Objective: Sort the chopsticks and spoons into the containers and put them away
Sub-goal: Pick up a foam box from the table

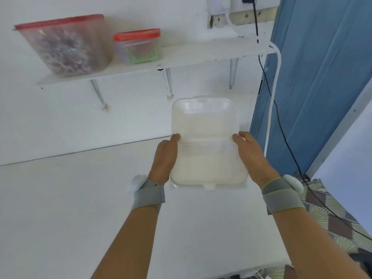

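A white translucent lidded container (205,125) is held up off the white table (80,198), tilted so its far end points toward the wall. My left hand (165,156) grips its left side, thumb on the lid. My right hand (251,156) grips its right side the same way. What lies inside the container cannot be made out. No chopsticks or spoons show loose on the table.
A white wall shelf (191,55) above carries a large red-lidded tub (68,45) and a smaller red-lidded tub (138,46) with green contents. A blue door (322,77) stands at the right, with a black cable (281,127) and a white cord hanging beside it.
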`<action>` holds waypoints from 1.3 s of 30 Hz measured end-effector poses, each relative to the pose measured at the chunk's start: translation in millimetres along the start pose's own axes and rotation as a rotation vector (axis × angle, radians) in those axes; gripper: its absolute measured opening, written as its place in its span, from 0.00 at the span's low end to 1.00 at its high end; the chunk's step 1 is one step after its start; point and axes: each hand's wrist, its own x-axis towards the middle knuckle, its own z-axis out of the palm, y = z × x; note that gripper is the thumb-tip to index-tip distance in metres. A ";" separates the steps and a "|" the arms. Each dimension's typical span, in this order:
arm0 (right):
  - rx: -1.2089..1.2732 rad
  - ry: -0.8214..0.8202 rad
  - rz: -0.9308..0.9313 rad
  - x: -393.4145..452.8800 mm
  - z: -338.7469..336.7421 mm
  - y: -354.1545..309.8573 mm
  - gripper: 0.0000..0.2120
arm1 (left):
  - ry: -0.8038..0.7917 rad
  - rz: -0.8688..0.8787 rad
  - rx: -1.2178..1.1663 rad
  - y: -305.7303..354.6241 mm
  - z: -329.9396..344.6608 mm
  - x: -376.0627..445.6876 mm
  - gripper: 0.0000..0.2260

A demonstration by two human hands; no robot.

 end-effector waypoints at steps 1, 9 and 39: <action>0.005 0.017 -0.019 -13.3 -3.2 -3.7 0.20 | -0.004 0.013 -0.005 4.1 -5.3 -12.1 0.26; 0.100 0.060 -0.157 -78.3 -35.9 -53.2 0.15 | -0.056 0.152 -0.067 58.8 -35.8 -77.9 0.22; 0.205 -0.264 -0.122 131.4 -50.3 -242.7 0.04 | 0.056 0.219 -0.291 242.1 -4.2 51.3 0.08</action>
